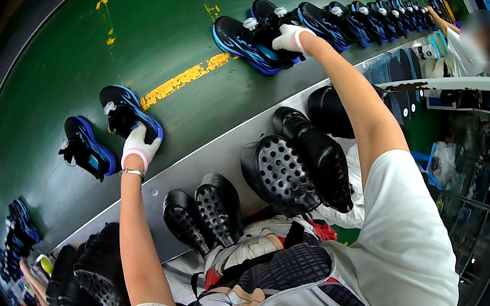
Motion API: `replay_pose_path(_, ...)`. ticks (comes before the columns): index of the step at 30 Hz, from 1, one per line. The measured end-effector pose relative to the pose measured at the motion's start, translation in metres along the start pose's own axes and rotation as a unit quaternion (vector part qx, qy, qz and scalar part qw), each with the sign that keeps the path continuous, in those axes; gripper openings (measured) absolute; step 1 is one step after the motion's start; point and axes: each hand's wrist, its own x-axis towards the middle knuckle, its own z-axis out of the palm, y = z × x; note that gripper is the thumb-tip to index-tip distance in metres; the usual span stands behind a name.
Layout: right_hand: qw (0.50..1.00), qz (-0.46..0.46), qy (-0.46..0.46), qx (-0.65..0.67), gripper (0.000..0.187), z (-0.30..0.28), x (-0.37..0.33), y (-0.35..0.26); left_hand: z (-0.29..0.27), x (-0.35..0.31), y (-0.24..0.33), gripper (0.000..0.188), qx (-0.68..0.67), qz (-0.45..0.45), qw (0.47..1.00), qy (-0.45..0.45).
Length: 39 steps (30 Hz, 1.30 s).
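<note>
My left hand [139, 141], in a white glove, closes round the heel of a black and blue sneaker [125, 98] on the green surface. Its mate, another black sneaker [88, 142] with a blue sole, lies just to the left, apart from my hand. Farther off to the right, my gloved right hand [290, 38] grips the heel end of a sneaker [245, 41] with blue flame-like markings. A second sneaker [267, 9] stands close behind that one. White stuffing shows at the sneakers' openings. The fingertips of my right hand are partly hidden.
A row of similar sneakers [354, 25] runs to the far right, where another person [469, 53] reaches in. Along the metal edge [193, 161] near me sit black foot-shaped forms with holes [286, 170]. More sneakers [21, 228] stand at the lower left.
</note>
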Motion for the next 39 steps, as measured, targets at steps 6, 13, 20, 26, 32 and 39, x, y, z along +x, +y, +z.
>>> replay_pose_path(6,0.999,-0.001,0.003,-0.036,0.049,0.007,-0.020,-0.063,-0.002,-0.005,0.003,0.049,-0.016,-0.005,1.000,0.004)
replay_pose_path(13,0.990,-0.094,-0.103,0.021,0.045,0.001,-0.027,-0.103,-0.003,-0.003,0.005,0.046,-0.032,-0.013,0.999,0.002)
replay_pose_path(20,0.993,-0.052,-0.093,-0.050,0.042,0.022,-0.073,-0.159,0.005,-0.007,-0.005,0.040,-0.051,0.024,0.996,0.066)
replay_pose_path(26,0.951,-0.256,-0.040,-0.167,0.035,0.042,-0.131,-0.157,0.004,-0.017,-0.011,0.046,-0.049,-0.006,0.993,0.106)
replay_pose_path(32,0.901,-0.413,0.104,-0.079,0.028,0.006,-0.255,-0.116,-0.016,-0.131,0.019,0.044,-0.145,0.056,0.956,0.249)
replay_pose_path(39,0.905,-0.358,0.211,0.094,0.020,0.003,-0.332,-0.039,-0.007,-0.277,0.096,0.038,-0.088,0.123,0.976,0.155)
